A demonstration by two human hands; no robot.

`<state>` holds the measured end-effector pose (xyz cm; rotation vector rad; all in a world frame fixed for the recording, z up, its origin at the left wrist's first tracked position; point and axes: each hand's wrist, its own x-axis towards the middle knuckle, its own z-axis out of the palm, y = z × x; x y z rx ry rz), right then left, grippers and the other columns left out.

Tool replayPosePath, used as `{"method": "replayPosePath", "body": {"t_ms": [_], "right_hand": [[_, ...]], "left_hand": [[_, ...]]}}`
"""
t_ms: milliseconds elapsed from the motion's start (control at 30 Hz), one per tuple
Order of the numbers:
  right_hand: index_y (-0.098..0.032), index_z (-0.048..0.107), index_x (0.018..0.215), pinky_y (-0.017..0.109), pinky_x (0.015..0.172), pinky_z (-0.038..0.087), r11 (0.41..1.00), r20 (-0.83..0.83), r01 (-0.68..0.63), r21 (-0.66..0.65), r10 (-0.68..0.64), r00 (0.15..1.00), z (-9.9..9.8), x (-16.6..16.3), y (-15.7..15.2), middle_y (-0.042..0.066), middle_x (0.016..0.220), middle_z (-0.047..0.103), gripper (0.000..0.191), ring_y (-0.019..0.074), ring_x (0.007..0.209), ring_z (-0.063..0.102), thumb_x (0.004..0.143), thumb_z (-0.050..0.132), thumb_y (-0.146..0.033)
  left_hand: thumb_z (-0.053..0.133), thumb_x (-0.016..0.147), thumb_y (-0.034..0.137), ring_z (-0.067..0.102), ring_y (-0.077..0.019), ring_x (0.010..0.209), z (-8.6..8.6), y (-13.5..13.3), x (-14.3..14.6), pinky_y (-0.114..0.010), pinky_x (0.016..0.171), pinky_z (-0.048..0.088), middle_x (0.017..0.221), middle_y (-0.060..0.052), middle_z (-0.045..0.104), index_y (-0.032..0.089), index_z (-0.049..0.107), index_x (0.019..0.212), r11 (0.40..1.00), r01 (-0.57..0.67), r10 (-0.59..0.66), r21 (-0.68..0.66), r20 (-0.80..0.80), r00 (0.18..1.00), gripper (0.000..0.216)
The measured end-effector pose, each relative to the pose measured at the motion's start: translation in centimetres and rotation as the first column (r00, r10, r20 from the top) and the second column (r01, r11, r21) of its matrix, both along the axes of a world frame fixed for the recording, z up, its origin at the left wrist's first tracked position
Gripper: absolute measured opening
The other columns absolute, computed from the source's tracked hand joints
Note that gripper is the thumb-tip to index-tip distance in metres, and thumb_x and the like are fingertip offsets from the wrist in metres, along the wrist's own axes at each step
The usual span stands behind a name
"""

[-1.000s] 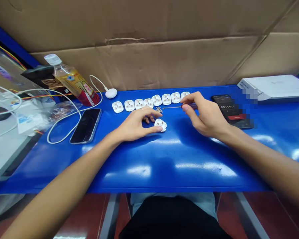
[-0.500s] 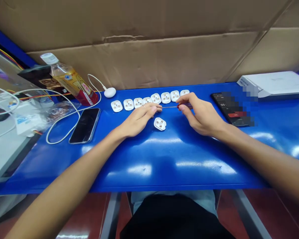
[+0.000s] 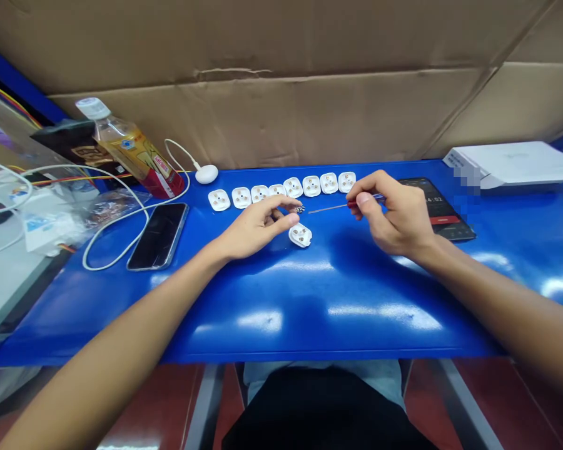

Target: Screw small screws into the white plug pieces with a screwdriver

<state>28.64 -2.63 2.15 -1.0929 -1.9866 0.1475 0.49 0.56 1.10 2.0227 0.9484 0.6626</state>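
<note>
Now the right hand [image 3: 390, 212], gripping a screwdriver [image 3: 351, 204], sits farther right; screws [image 3: 301, 209] show again, reachable; whether the left hand [image 3: 258, 229] pinches one, cannot tell.

1. Table [image 3: 380, 340]: smooth, glossy blue, showing bright reflections.
2. Cardboard [image 3: 309, 122] behind it: brown, matt, creased paper board.
3. White pieces [image 3: 311, 185]: smooth plastic with shiny, brass-coloured metal fittings.
4. Screws [image 3: 301, 209]: small, shiny metal.
5. Screwdriver [image 3: 328, 208]: thin metal shaft, red plastic-looking handle.
6. Phone [image 3: 158, 234] at left: dark, glossy glass screen.
7. Bottle [image 3: 138, 149]: clear, shiny plastic.
8. Box [image 3: 520, 164]: smooth white card.
9. Cloth [image 3: 328, 409] on the lap: black, matt.
</note>
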Motion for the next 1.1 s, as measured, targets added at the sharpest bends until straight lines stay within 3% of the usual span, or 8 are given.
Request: {"method": "replayPosePath", "body": {"t_ms": [167, 333, 633, 733, 867, 967, 1100], "right_hand": [[-0.026, 0.065, 0.088, 0.033, 0.064, 0.055, 0.994, 0.030, -0.107, -0.017, 0.108, 0.994, 0.4, -0.3, -0.8, 0.000, 0.081, 0.077, 0.018, 0.0182, 0.064, 0.071, 0.095, 0.051, -0.017], [-0.025, 0.066, 0.089, 0.032, 0.060, 0.052, 0.990, 0.097, -0.141, -0.031, 0.143, 0.985, 0.5, -0.5, -1.2, -0.001, 0.077, 0.077, 0.016, 0.0174, 0.062, 0.070, 0.094, 0.053, -0.019], [-0.025, 0.066, 0.090, 0.030, 0.060, 0.050, 0.989, 0.142, -0.149, 0.018, 0.145, 0.979, 0.4, -0.7, -1.2, -0.002, 0.076, 0.076, 0.016, 0.0157, 0.061, 0.069, 0.093, 0.054, -0.015], [-0.023, 0.067, 0.094, 0.032, 0.055, 0.044, 0.993, 0.245, -0.063, 0.101, 0.037, 0.969, 0.4, -0.9, -1.4, -0.001, 0.069, 0.073, 0.013, 0.0172, 0.055, 0.066, 0.099, 0.056, -0.025], [-0.025, 0.062, 0.076, 0.035, 0.050, 0.028, 0.986, 0.431, 0.051, 0.162, -0.117, 0.895, 1.2, -0.9, -2.0, 0.000, 0.052, 0.060, 0.041, 0.0185, 0.045, 0.053, 0.103, 0.059, -0.056], [-0.026, 0.061, 0.079, 0.035, 0.051, 0.029, 0.997, 0.505, -0.065, 0.048, 0.032, 0.863, 2.4, -0.9, -2.4, 0.000, 0.056, 0.060, 0.037, 0.0181, 0.048, 0.052, 0.104, 0.059, -0.054], [-0.025, 0.067, 0.098, 0.034, 0.068, 0.051, 0.954, 0.458, -0.290, -0.078, 0.292, 0.839, 3.3, -0.9, -2.4, 0.007, 0.099, 0.073, 0.014, 0.0221, 0.082, 0.069, 0.105, 0.055, -0.029]], "left_hand": [[0.089, 0.079, 0.056, 0.062, -0.0197, 0.091, 0.1, -0.4, -0.2, -0.031, 0.081, 0.048, 0.109, -0.006, 0.073, 0.022, 0.070, 0.138, 0.993, 0.083, -0.073, 0.082, -0.117, 0.990, 0.070], [0.088, 0.082, 0.052, 0.063, -0.0188, 0.086, -0.1, -0.4, -0.2, -0.030, 0.078, 0.047, 0.097, -0.003, 0.073, 0.022, 0.079, 0.121, 0.992, 0.088, -0.076, 0.094, -0.124, 0.989, 0.050], [0.088, 0.081, 0.049, 0.064, -0.0183, 0.084, 0.0, -0.6, 0.0, -0.030, 0.075, 0.046, 0.093, -0.003, 0.075, 0.020, 0.080, 0.114, 0.994, 0.076, -0.068, 0.073, -0.114, 0.991, 0.045], [0.090, 0.079, 0.049, 0.064, -0.0177, 0.081, -0.1, -0.6, 0.1, -0.030, 0.074, 0.045, 0.093, -0.003, 0.076, 0.020, 0.080, 0.109, 0.995, 0.068, -0.060, 0.077, -0.101, 0.993, 0.043], [0.091, 0.078, 0.050, 0.060, -0.0163, 0.077, -0.3, -0.6, 0.2, -0.029, 0.071, 0.043, 0.091, -0.003, 0.076, 0.020, 0.081, 0.107, 0.994, 0.056, -0.048, 0.094, -0.091, 0.995, 0.043], [0.091, 0.077, 0.051, 0.059, -0.0164, 0.075, -0.2, -0.6, 0.3, -0.029, 0.069, 0.042, 0.087, -0.003, 0.075, 0.019, 0.081, 0.106, 0.995, 0.049, -0.041, 0.082, -0.095, 0.995, 0.044], [0.090, 0.079, 0.049, 0.060, -0.0167, 0.077, -0.1, -0.7, 0.3, -0.029, 0.071, 0.043, 0.087, -0.002, 0.074, 0.018, 0.081, 0.109, 0.995, 0.064, -0.058, 0.072, -0.086, 0.995, 0.043]]}}
